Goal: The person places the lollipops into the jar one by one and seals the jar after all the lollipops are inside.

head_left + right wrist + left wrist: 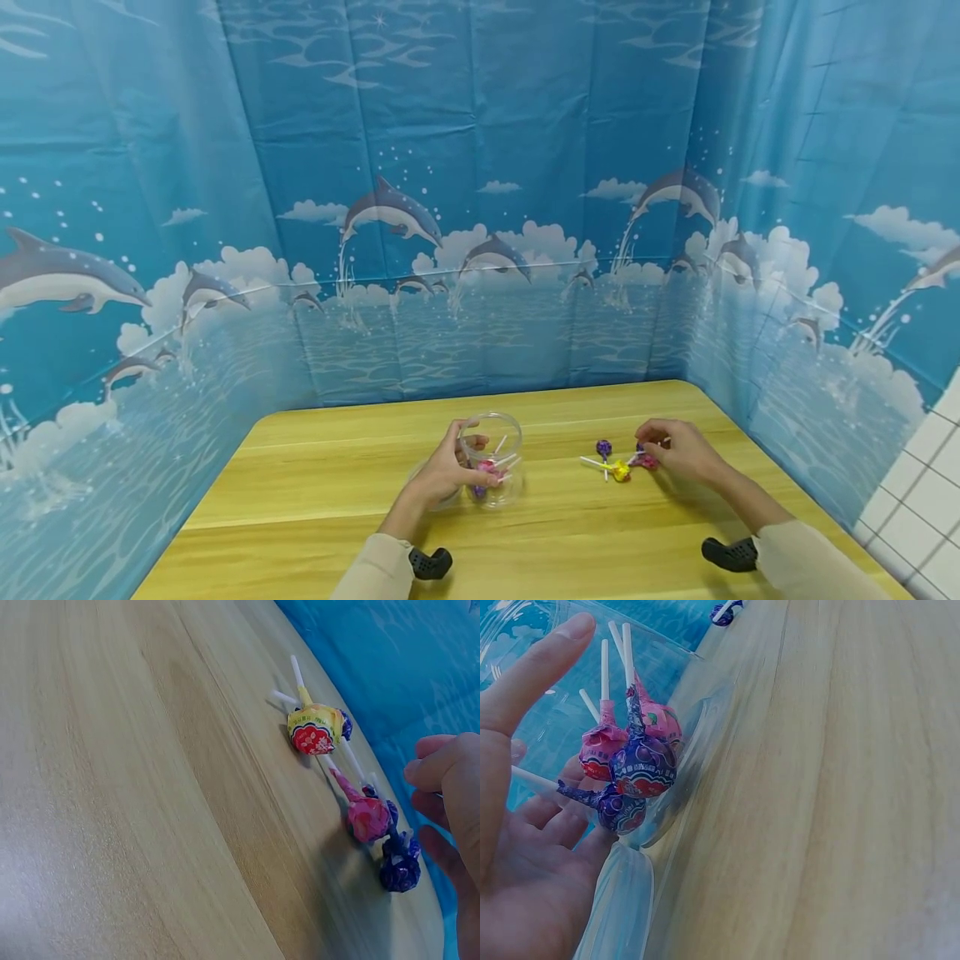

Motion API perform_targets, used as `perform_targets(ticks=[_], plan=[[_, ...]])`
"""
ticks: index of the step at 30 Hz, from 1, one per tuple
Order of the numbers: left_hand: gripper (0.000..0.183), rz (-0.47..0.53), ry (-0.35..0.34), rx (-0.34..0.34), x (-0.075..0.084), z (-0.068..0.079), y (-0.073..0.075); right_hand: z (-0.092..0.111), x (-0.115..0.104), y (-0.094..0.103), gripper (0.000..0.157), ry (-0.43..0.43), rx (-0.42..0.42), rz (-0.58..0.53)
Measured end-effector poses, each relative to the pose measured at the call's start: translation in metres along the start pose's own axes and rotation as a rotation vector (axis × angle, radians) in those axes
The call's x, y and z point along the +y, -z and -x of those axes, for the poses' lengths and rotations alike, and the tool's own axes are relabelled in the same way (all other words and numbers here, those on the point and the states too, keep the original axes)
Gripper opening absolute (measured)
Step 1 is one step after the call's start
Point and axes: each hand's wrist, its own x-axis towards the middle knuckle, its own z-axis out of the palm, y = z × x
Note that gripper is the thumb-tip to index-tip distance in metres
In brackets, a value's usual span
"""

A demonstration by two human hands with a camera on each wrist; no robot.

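My left hand [442,475] grips a clear plastic jar [495,425], fingers and thumb around its side. Inside, in the left wrist view, sit purple lollipops [643,766] and pink lollipops [602,750], their white sticks pointing various ways. My right hand [684,450] is low over the table with bent fingers, beside a group of loose lollipops. In the right wrist view, its thumb and fingertips stand apart, close to a dark purple lollipop [400,870]. Near that lie a pink lollipop [367,819] and a yellow lollipop [313,729], with another purple lollipop [603,448] behind.
A clear round piece with a ridged edge [619,900] lies beside the jar, partly hidden by my left hand in the head view. Everything is on a wood-grain table [315,467]. Blue dolphin-print curtains [480,167] hang along its back and sides.
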Motion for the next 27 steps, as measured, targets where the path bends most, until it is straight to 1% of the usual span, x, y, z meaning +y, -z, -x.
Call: perform_targets(ticks=[4,6,11,14,20,24,27], plan=[[0.096,-0.004,0.000,0.004,-0.001,-0.001,0.000,-0.001,0.005,-0.004,0.012,0.016,-0.017,0.058],[0.097,-0.016,0.000,0.006,-0.002,-0.001,0.001,-0.001,0.007,-0.006,0.013,0.032,-0.039,0.094],[0.094,-0.029,0.003,0.013,-0.003,-0.001,0.002,-0.002,0.013,-0.011,0.014,0.048,-0.074,0.155],[0.092,-0.020,0.001,0.013,-0.003,-0.001,0.002,-0.001,0.013,-0.013,0.013,0.062,-0.064,0.168],[0.093,-0.026,0.002,0.016,-0.003,-0.002,0.001,-0.002,0.009,-0.012,0.015,0.135,-0.044,0.200],[0.094,-0.017,0.005,0.016,-0.002,-0.001,0.001,-0.006,0.007,-0.008,0.016,0.136,-0.046,0.194],[0.093,-0.017,0.004,0.013,-0.002,-0.001,0.002,-0.009,0.005,-0.005,0.016,0.139,-0.019,0.187]])
